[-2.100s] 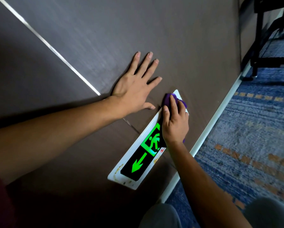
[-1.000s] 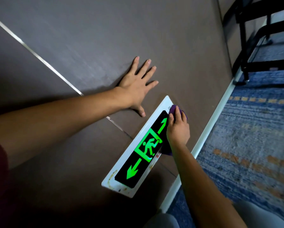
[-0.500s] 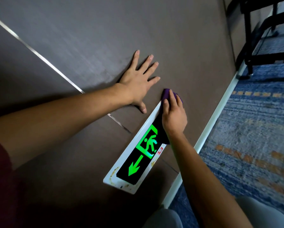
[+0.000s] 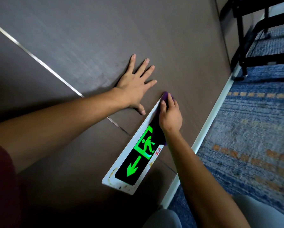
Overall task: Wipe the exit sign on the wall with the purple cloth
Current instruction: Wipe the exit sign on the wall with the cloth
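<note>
Pressing a soft purple cloth point(image 4: 165, 97) onto the glossy rectangular exit sign point(image 4: 134, 159), right hand point(image 4: 170, 117) fingers curled over it, left hand point(image 4: 136, 85) splayed flat on the matte brown wall point(image 4: 105, 38).

Exit sign point(image 4: 134, 162) low on wall point(image 4: 97, 38); cloth point(image 4: 157, 129) over its far end; left hand point(image 4: 136, 86) on wall beside it.

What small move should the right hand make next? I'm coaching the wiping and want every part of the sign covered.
Probably slide the right hand with the purple cloth down the white-framed green-and-black exit sign toward the arrow end. The cloth covers only the upper end, while yellowish marks show on the lower frame. The left hand rests flat on the brown wall.
</note>
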Available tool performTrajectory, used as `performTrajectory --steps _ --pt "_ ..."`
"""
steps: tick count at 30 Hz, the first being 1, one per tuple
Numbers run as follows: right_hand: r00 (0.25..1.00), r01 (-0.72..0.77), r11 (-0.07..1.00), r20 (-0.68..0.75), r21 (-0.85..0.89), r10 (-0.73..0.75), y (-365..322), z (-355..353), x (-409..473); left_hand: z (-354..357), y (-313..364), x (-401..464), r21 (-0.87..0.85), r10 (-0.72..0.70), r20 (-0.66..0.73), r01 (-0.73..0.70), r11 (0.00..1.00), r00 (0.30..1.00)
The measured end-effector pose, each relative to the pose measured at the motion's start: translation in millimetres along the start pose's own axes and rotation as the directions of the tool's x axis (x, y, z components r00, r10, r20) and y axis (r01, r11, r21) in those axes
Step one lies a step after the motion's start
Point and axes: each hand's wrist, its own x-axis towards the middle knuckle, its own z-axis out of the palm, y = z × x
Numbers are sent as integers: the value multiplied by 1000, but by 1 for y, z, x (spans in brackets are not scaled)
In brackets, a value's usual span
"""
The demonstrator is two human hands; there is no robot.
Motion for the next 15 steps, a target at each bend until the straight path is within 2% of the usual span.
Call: performTrajectory --steps 2,4,9,15 --pt "997 77 997 -1 -5 -77 -11 1 6 1 0 1 0 3 -14 -3 1000 1000" --pt "998 56 998 -7 -17 -56 -2 2 6 2 2 2 2 -2 -16 2 1000 1000" --pt "990 -131 991 42 -34 132 26 2 -2 2 2 2 -3 0 -30 0 1000 1000" --pt "944 -319 948 96 11 316 55 4 -32 0 8 5 -6 -25 -4 25 1000 1000"
